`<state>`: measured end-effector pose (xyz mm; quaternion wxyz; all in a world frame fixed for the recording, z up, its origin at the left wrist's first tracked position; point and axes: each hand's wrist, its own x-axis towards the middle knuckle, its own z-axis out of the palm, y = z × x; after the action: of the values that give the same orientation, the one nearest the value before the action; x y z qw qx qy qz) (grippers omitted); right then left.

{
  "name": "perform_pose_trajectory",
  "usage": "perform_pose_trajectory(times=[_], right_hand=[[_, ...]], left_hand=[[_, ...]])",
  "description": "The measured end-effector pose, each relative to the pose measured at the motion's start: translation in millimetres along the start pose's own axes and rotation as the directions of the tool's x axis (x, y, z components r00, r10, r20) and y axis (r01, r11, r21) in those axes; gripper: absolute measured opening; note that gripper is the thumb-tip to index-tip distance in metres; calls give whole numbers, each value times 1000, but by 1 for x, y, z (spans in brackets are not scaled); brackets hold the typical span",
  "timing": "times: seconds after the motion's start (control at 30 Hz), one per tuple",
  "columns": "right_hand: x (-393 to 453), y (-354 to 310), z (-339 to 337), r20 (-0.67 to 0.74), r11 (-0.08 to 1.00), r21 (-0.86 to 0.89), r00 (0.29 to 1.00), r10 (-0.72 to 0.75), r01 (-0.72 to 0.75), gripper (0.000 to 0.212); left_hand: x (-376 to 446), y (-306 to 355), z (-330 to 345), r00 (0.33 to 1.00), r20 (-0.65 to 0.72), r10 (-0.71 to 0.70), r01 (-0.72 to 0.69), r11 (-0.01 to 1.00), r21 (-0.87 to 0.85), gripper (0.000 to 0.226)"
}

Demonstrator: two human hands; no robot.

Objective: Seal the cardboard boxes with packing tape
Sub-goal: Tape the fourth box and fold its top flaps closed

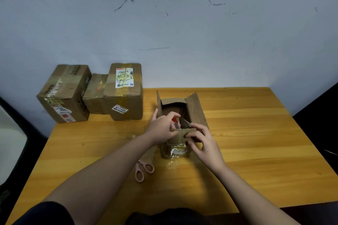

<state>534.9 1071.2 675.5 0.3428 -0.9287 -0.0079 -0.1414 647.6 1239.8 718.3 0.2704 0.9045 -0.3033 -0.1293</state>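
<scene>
Both hands (164, 126) (203, 142) pinch near flap (188, 133) of open box (193, 107).

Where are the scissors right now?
Head view: the pink scissors lie on the table, near-left of the open box, under the left forearm.

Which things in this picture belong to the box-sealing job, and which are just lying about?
Belonging to the job:
- open cardboard box, flaps still up
- left hand holding a red-and-grey object at the box mouth
- right hand gripping the near flap
- three closed boxes at the table's far left

Lying about:
- pink scissors on the wooden table
</scene>
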Motion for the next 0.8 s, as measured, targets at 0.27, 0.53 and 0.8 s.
perform_pose_trajectory(times=[0.27,0.53,0.8], right_hand=[[3,-3,3,-28,995,-87,999,-43,40,36],[4,-3,4,-9,992,-123,1000,-7,6,39],[12,-16,7,-20,993,-73,995,95,-96,27]], left_hand=[[-3,-1,4,999,-38,10,-11,1000,-22,53],[-7,0,6,994,-87,62,-59,998,28,58],[-13,4,5,986,-122,113,-103,991,89,78]])
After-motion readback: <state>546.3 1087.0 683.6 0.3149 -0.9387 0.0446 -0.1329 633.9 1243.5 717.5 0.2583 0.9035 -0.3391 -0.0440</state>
